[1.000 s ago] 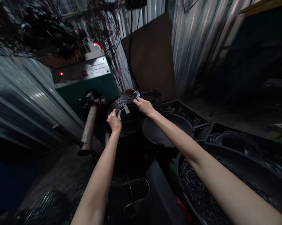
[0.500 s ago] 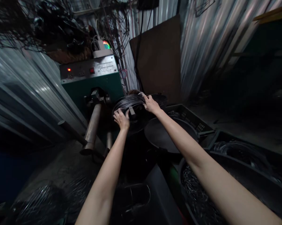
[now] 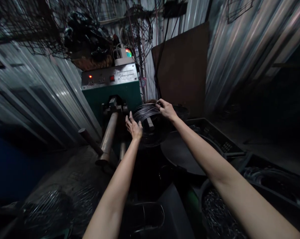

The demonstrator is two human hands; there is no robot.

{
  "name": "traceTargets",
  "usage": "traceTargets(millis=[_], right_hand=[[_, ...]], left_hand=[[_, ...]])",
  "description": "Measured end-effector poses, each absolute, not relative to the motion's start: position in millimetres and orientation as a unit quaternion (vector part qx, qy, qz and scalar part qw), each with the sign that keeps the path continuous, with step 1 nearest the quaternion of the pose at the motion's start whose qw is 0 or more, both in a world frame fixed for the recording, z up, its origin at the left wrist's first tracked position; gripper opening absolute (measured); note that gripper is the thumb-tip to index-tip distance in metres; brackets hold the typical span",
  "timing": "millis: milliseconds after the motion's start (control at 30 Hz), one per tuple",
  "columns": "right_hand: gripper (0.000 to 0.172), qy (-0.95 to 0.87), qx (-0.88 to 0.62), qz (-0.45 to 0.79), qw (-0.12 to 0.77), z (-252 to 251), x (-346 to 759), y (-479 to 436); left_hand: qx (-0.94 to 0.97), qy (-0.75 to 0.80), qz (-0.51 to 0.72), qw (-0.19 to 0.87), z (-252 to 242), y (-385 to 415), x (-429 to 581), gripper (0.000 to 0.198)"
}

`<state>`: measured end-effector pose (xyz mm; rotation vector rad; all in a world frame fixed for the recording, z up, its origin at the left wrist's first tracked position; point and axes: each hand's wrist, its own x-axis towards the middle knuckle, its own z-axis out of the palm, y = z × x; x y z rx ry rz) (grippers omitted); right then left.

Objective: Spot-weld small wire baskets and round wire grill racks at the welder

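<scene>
A coil of dark metal wire [image 3: 146,112] hangs over a pale bar [image 3: 150,123] in the middle of the view. My left hand [image 3: 134,127] is beside the coil's left end, fingers spread and holding nothing. At the coil's upper right, my right hand [image 3: 166,109] pinches wire between thumb and fingers; whether it is one strand or several I cannot tell. The lower part of the coil is lost in shadow.
Left of the coil stands a green machine [image 3: 110,91] with a lit red lamp and a thick metal tube [image 3: 109,137] jutting toward me. A round dark lid [image 3: 182,151], a plastic crate [image 3: 214,132] and a tub of small metal pieces [image 3: 219,209] lie at right.
My left hand has come off the coil and opened its fingers. My right hand stays at the coil's upper right. The whole view has shifted, so everything appears farther right.
</scene>
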<state>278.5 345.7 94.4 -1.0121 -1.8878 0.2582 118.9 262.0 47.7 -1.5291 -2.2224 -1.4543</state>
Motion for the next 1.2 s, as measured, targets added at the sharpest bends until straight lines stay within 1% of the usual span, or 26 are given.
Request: traceTargets(millis=[67,100,167,233,267,367,433,500,633,767,833,933,1000,1100,1200], right_hand=[[0.018,-0.799,-0.361,0.117,0.466,100.6,280.4,339.5],[0.019,-0.812,-0.342,0.12,0.458,101.8,282.5,336.5],[0.02,-0.83,-0.328,0.119,0.436,100.8,288.0,331.0],[0.023,-0.84,-0.342,0.106,0.408,96.9,293.1,326.7],[0.024,-0.844,-0.358,0.09,0.39,94.6,294.8,324.9],[0.024,-0.86,-0.408,0.003,0.308,86.1,297.2,320.9],[0.024,-0.87,-0.427,-0.057,0.239,77.2,298.6,318.9],[0.023,-0.87,-0.446,-0.083,0.195,63.6,301.9,316.9],[0.022,-0.837,-0.516,-0.025,0.18,26.8,315.4,313.0],[0.026,-0.818,-0.548,0.027,0.173,-1.4,326.5,309.7],[0.028,-0.806,-0.564,0.055,0.17,-9.2,328.4,307.6],[0.031,-0.794,-0.574,0.096,0.174,-17.0,328.8,303.7],[0.031,-0.789,-0.574,0.121,0.181,-20.9,329.7,301.8],[0.03,-0.781,-0.574,0.161,0.188,-26.8,332.0,300.6],[0.028,-0.771,-0.57,0.206,0.196,-38.8,330.0,297.2]], left_hand=[[-0.52,-0.713,-0.465,0.069,53.3,260.9,115.7,0.072],[-0.54,-0.703,-0.456,0.081,57.3,260.7,115.4,0.069],[-0.578,-0.685,-0.434,0.089,66.3,261.9,116.7,0.054],[-0.597,-0.682,-0.412,0.093,74.0,264.8,118.0,0.037],[-0.598,-0.685,-0.402,0.103,76.3,266.5,117.6,0.032],[-0.582,-0.709,-0.374,0.138,75.7,270.4,111.1,0.03],[-0.562,-0.735,-0.357,0.131,70.1,271.0,104.2,0.031],[-0.536,-0.759,-0.351,0.117,63.3,270.0,98.6,0.031],[-0.523,-0.773,-0.338,0.122,55.1,265.1,97.8,0.034],[-0.526,-0.783,-0.308,0.121,52.5,258.5,102.6,0.042],[-0.497,-0.81,-0.297,0.092,49.0,253.9,102.9,0.046],[-0.474,-0.834,-0.276,0.058,39.1,245.7,102.3,0.045],[-0.483,-0.831,-0.267,0.073,31.2,240.6,102.8,0.044],[-0.503,-0.822,-0.244,0.104,23.3,235.9,103.9,0.048],[-0.511,-0.823,-0.232,0.089,22.2,234.6,102.2,0.048]])
